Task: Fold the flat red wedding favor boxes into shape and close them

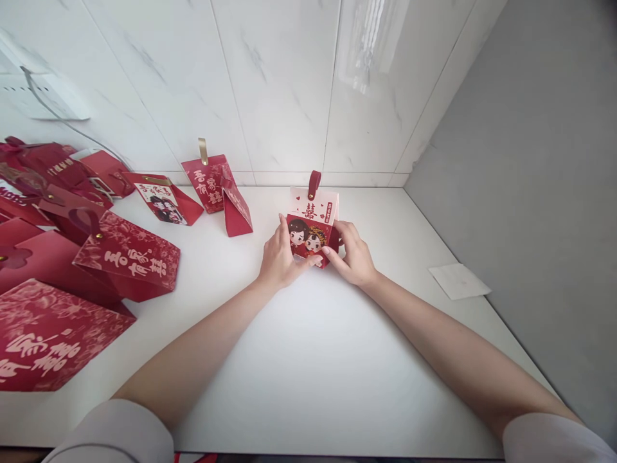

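A small red and white gift box (pixel 308 222) with a cartoon couple on its front stands upright near the back of the white table. On its top is a dark red strap (pixel 314 184) with a metal stud. My left hand (pixel 283 258) holds the box's left side, its thumb across the lower front. Around the right side wraps my right hand (pixel 353 254), its thumb on the lower front corner and its other fingers partly hidden behind the box.
Several red gift boxes, one a patterned box (pixel 139 257), crowd the left of the table (pixel 308 379). Two more stand by the tiled wall (pixel 279 83). A white paper square (pixel 459 281) lies at the right edge. A cable runs along the wall at left.
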Motion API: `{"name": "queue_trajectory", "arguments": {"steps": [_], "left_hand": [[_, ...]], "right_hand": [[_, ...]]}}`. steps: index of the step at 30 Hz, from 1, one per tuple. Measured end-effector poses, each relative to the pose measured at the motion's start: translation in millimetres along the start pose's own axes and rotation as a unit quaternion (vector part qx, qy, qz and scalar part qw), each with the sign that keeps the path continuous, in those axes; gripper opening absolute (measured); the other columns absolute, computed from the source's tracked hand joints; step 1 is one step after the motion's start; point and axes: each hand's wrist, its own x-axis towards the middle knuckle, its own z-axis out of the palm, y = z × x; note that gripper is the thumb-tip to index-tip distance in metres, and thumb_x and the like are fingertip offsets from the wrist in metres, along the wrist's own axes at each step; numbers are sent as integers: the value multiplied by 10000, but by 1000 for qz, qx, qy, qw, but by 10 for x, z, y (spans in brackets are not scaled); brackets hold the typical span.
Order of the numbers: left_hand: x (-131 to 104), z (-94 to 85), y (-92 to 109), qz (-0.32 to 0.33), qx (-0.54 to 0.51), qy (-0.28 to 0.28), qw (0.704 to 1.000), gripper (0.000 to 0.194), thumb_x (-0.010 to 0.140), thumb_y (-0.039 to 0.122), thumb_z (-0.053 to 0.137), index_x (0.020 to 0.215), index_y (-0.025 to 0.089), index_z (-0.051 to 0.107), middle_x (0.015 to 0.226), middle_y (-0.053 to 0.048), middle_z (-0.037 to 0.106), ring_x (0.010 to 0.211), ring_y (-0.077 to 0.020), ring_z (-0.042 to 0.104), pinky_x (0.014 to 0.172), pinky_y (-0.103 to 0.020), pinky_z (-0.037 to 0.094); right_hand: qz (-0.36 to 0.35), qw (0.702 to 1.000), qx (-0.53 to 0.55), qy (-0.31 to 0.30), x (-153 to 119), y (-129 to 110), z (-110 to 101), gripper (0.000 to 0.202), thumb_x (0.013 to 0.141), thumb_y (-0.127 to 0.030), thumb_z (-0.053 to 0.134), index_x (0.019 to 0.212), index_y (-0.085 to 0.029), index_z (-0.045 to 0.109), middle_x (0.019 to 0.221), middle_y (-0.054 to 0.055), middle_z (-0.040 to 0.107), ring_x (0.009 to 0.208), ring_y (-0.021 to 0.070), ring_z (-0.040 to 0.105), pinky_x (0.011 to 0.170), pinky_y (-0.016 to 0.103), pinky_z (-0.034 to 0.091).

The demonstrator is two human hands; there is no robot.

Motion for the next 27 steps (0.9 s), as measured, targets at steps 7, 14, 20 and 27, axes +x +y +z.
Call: {"name": "queue_trajectory", "arguments": {"steps": [7,14,20,27], "left_hand": [[7,2,-34,-6,-57,-31,998,1200,712,743,618,1576,171,13,1589,-223,252,1434,-416,330,1133,-573,309],[-8,5,-34,-16,-117,-43,992,1059,774,627,646,1578,210,97,1590,-159,281,1471,-349,281,1181,-508,284],[37,-21,-56,-69,-268,-36,960,696,923,621,419,1502,237,376,1452,-99,517,1384,-323,430,1134,-447,362],[37,-70,46,-53,-284,-49,956,664,909,616,447,1448,229,461,1396,-93,573,1330,-318,492,1138,-436,363]], "right_hand": [[-15,999,-43,-25,-49,-50,57,644,978,-488,413,1549,-301,181,1465,148,419,1130,328,607,869,489,589],[-13,1000,17,-11,-27,-61,37,691,974,-458,439,1567,-324,108,1564,119,309,1169,311,585,837,456,600],[-5,992,124,-19,-20,-47,48,725,976,-458,472,1562,-359,57,1633,120,142,1127,255,617,922,457,564],[76,954,243,-156,29,23,38,674,980,-534,446,1553,-303,176,1628,98,227,1368,280,466,1124,499,418]]}}
